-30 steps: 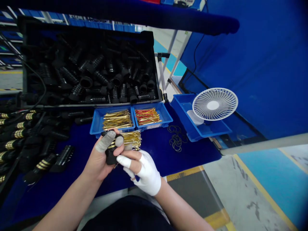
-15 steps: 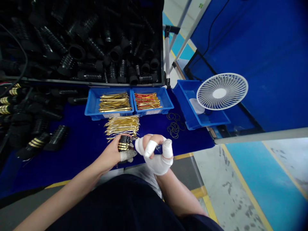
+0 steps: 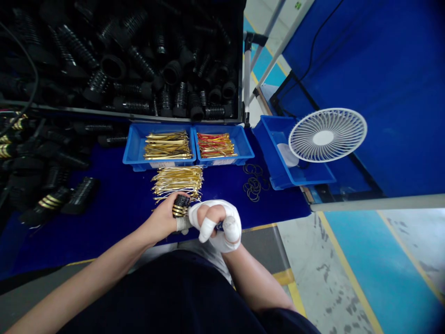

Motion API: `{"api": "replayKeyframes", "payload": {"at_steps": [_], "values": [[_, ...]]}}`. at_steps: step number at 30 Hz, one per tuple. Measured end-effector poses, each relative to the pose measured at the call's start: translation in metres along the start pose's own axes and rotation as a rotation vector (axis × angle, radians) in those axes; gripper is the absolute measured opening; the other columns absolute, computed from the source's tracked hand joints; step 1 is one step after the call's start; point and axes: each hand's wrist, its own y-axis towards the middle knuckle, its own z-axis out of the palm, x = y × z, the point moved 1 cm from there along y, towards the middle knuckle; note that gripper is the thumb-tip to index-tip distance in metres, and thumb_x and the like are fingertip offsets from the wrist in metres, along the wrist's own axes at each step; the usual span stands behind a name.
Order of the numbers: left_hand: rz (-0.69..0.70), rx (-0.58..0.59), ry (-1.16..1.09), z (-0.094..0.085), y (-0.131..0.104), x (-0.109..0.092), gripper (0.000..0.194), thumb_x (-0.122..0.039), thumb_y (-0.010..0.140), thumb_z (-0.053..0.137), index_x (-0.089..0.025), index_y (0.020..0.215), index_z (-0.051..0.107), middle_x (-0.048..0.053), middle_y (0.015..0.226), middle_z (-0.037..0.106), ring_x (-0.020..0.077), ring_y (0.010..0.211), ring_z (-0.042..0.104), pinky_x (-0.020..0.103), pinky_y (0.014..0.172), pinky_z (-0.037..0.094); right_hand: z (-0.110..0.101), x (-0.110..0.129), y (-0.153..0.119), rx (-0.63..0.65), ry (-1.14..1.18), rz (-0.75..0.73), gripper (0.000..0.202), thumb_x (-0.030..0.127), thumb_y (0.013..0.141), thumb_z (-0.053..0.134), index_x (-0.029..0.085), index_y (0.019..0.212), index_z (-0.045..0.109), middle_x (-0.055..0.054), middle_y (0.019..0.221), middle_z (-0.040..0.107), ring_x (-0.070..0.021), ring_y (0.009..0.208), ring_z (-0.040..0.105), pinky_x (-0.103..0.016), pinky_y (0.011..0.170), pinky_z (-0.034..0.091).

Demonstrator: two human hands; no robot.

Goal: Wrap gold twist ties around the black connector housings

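My left hand [image 3: 166, 217] is wrapped round a black ribbed cylindrical part [image 3: 181, 205] with gold bands about it, held over the front of the blue table [image 3: 120, 220]. White wrapping covers much of my right hand [image 3: 219, 226], whose curled fingers are close against the right side of the part. Something small and dark shows between those fingers, too hidden to name. Just beyond my hands lies a pile of gold and whitish strips [image 3: 178, 182].
Two blue bins hold gold strips [image 3: 168, 147] and red-and-gold strips [image 3: 216, 145]. Black rings [image 3: 252, 185] lie right of them. A white fan [image 3: 323, 138] stands by a larger blue bin [image 3: 274, 160]. Black ribbed parts [image 3: 81, 195] crowd the left and a large tray behind.
My right hand has moved left and slightly down, closer to the banded part, and its fingers are curled tighter. My left hand still holds the part, nearly in place.
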Motion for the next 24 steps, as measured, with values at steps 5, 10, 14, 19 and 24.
{"api": "replayKeyframes", "payload": {"at_steps": [5,10,14,19,24], "values": [[-0.062,0.045,-0.16,0.001,-0.001,-0.002,0.073,-0.023,0.057,0.092,-0.021,0.117,0.05,0.0,0.087,0.064,0.0193,0.075,0.063,0.03,0.066,0.052,0.001,0.01,0.0,-0.132,-0.021,0.005,0.058,0.057,0.096,0.049,0.019,0.058,0.07,0.003,0.038,0.034,-0.0129,0.041,0.038,-0.031,0.049,0.038],[-0.087,0.101,-0.347,-0.004,-0.006,-0.009,0.05,-0.037,0.082,0.077,-0.022,0.122,0.05,-0.004,0.068,0.057,0.0124,0.058,0.053,0.027,0.058,0.049,-0.001,0.025,0.004,-0.241,-0.078,-0.029,0.059,0.06,0.096,0.048,0.02,0.058,0.07,0.004,0.041,0.033,-0.0127,0.04,0.036,-0.03,0.047,0.035],[-0.057,0.017,-0.369,-0.006,-0.011,-0.019,0.052,-0.03,0.076,0.084,-0.023,0.118,0.053,-0.004,0.073,0.057,0.0102,0.058,0.05,0.023,0.053,0.047,-0.001,0.032,0.008,-0.33,-0.056,-0.027,0.059,0.061,0.095,0.05,0.021,0.055,0.066,0.005,0.04,0.031,-0.011,0.038,0.033,-0.029,0.047,0.034],[-0.164,0.077,-0.385,0.001,-0.017,-0.024,0.075,-0.02,0.063,0.092,-0.026,0.126,0.051,0.0,0.089,0.063,0.0142,0.07,0.06,0.026,0.058,0.051,0.009,0.041,0.015,-0.393,0.017,-0.019,0.063,0.062,0.097,0.045,0.021,0.05,0.055,0.006,0.04,0.028,-0.009,0.035,0.029,-0.027,0.045,0.034],[-0.19,0.124,-0.417,0.004,-0.019,-0.022,0.079,-0.02,0.06,0.093,-0.028,0.127,0.051,-0.001,0.085,0.063,0.0146,0.071,0.061,0.026,0.064,0.051,0.016,0.037,0.018,-0.235,0.081,-0.014,0.065,0.062,0.098,0.041,0.02,0.051,0.057,0.005,0.041,0.031,-0.0091,0.035,0.032,-0.028,0.046,0.035]]}}
